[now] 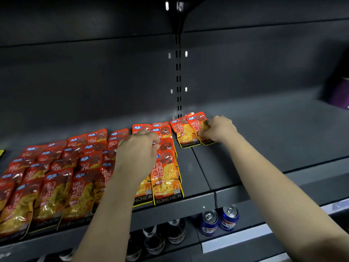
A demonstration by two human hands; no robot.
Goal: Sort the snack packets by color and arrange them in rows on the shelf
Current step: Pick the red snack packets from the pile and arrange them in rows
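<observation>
Several red-and-orange snack packets (62, 178) lie in overlapping rows on the dark grey shelf (251, 144), filling its left half. My left hand (137, 154) rests over the middle rows, its fingers curled on the top edge of an orange packet (166, 174) in the rightmost long row. Farther back, my right hand (219, 129) pinches the rightmost packet (196, 125), which lies beside another packet (182, 133) near the shelf's back wall.
The right half of the shelf is bare. A purple object (340, 93) stands at the far right. On the lower shelf stand two blue cans (219, 220) and several dark bottles (170, 233). A slotted upright (178, 72) runs up the back wall.
</observation>
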